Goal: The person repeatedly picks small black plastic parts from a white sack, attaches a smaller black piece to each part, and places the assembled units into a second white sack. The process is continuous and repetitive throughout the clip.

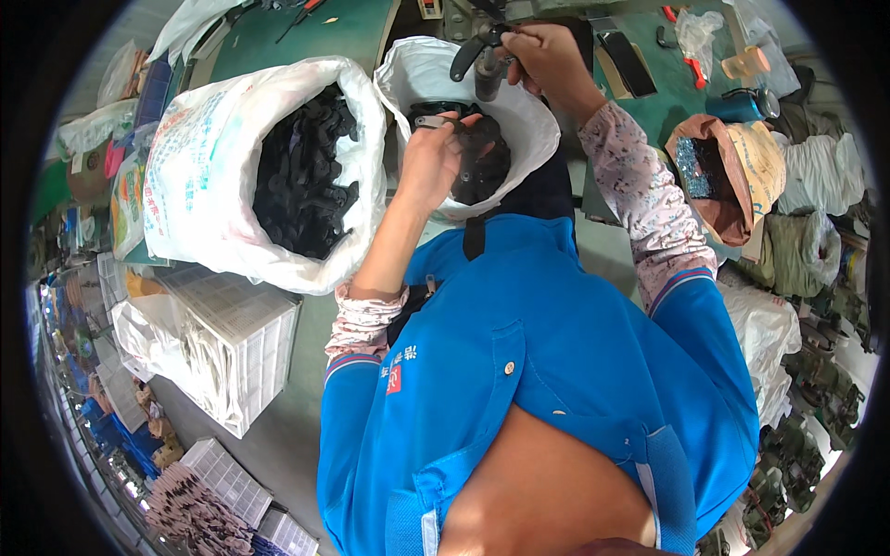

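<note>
The left hand (428, 157) is pinching a small metal clip (432, 121) over the white sack of black parts (482, 157), while the right hand (547, 56) is clenching a black-handled tool (480, 48) just above it.

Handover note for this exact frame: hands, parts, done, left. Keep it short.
Left hand: fingers closed on a small metal piece at the mouth of the smaller white bag, over the black parts inside it.
Right hand: raised above that bag, grip shut on a black-handled tool.
Supply: large white sack on the left, full of black parts. White plastic crate below it.
Done: some black parts lie in the smaller bag.
Left: the large sack looks nearly full, so probably most of the work remains.
</note>
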`<state>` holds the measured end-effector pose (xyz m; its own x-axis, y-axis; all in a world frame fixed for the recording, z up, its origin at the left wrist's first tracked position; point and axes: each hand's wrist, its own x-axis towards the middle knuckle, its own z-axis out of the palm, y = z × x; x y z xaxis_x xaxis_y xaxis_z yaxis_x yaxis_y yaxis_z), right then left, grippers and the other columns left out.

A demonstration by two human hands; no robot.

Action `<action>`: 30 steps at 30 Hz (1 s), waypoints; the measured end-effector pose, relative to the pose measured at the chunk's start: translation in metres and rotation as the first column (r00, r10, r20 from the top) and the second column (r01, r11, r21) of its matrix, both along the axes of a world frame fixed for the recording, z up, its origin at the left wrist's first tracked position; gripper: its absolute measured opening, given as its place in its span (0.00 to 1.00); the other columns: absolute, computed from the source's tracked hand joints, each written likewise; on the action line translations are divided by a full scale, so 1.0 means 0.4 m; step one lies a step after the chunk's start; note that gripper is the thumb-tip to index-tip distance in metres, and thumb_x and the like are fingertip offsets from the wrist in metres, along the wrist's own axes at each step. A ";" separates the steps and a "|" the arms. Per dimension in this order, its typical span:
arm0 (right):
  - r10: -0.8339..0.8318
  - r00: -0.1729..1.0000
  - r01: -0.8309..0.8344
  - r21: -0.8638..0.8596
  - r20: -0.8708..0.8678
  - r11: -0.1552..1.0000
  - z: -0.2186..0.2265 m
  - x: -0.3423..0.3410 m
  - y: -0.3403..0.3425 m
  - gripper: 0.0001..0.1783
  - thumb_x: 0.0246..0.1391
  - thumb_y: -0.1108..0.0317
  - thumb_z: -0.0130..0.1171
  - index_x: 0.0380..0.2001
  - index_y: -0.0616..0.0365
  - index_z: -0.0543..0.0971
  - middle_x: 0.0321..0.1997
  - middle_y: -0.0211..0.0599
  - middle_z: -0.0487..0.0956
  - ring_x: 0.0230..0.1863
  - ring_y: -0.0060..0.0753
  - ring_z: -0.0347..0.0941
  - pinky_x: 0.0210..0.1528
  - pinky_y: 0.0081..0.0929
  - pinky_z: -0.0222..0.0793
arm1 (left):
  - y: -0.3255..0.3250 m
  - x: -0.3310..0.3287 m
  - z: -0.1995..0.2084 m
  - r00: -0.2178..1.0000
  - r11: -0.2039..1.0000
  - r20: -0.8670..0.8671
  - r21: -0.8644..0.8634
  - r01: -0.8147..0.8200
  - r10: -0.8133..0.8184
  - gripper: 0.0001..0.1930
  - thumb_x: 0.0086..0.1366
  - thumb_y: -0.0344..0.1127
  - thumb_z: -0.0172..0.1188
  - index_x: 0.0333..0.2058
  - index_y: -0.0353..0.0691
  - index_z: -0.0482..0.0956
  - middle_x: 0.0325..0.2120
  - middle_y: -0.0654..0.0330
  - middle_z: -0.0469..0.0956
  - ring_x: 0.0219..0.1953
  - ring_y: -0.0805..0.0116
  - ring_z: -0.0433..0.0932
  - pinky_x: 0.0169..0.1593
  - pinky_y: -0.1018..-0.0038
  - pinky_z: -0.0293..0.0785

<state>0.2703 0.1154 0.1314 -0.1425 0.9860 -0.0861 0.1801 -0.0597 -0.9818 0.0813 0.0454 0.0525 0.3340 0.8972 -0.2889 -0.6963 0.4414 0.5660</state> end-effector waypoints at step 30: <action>-0.184 0.935 0.172 -0.064 -0.305 0.983 -0.220 -0.061 -0.247 0.24 0.63 0.54 0.43 0.52 0.64 0.70 0.35 0.26 0.71 0.33 0.16 0.62 0.36 0.15 0.60 | -0.029 0.036 -0.029 0.992 0.995 -0.090 -0.032 -0.090 0.087 0.06 0.58 0.20 0.55 0.35 0.31 0.76 0.37 0.54 0.77 0.40 0.61 0.78 0.48 0.68 0.77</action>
